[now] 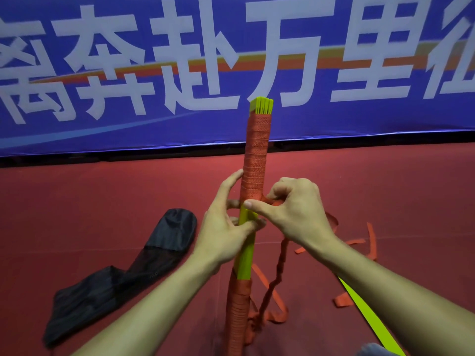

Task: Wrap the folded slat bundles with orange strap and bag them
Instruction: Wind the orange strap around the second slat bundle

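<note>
Two hands on slat bundle [245,255], held upright: my left hand [223,232] grips bare middle, right hand [295,209] pinches orange strap [255,155] at wrap edge. Bundle looks stiff; strap limp, keep taut.

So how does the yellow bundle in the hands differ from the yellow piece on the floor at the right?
The bundle stands upright, the left hand gripping its bare middle; the floor piece lies flat and slanted. The bundle is wound with orange strap above and below that middle, the right hand pinching the strap; the floor piece's visible part is bare. Both are the same bright yellow-green.
</note>
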`<state>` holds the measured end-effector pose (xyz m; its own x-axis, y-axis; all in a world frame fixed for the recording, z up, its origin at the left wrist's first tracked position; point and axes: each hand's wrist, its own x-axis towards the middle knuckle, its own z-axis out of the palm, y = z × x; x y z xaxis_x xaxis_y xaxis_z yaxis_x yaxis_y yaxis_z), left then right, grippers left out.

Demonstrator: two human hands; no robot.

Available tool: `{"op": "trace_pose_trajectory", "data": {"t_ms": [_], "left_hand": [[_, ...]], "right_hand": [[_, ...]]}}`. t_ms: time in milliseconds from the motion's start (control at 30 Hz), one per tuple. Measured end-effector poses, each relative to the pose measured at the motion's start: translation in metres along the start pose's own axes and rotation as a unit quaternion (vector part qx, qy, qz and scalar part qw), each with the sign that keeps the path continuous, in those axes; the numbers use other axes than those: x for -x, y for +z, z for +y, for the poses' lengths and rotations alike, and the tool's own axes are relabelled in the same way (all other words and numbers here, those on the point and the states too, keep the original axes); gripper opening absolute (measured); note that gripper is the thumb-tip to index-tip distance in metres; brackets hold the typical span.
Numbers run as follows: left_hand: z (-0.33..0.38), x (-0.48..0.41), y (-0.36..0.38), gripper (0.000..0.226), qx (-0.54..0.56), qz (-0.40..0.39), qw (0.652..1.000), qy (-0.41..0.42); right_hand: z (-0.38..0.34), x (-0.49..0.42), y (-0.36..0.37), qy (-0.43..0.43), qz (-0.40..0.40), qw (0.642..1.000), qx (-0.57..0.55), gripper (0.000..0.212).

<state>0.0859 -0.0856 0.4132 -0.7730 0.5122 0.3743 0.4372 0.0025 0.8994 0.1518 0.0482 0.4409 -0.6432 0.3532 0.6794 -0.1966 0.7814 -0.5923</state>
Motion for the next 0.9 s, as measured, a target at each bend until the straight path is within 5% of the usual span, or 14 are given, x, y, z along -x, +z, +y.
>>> {"op": "trace_pose_trajectory", "data": {"t_ms": [200, 433, 900], "left_hand": [[-0.001, -0.004, 0.0, 0.092, -0.025, 0.027, 0.999, -0.005], [0.001, -0.003, 0.001, 0.061, -0.02, 0.011, 1.0, -0.006], [0.002, -0.001, -0.012, 0.087, 0.063, -0.081, 0.994, -0.036]], "right_hand": [[0.001, -0.001, 0.0, 0.034, 0.005, 0.999, -0.001, 0.037], [-0.002, -0.003, -0.004, 0.059, -0.023, 0.998, -0.03, 0.026], [0.005, -0.003, -0.008, 0.09, -0.045, 0.994, -0.035, 0.018]]}}
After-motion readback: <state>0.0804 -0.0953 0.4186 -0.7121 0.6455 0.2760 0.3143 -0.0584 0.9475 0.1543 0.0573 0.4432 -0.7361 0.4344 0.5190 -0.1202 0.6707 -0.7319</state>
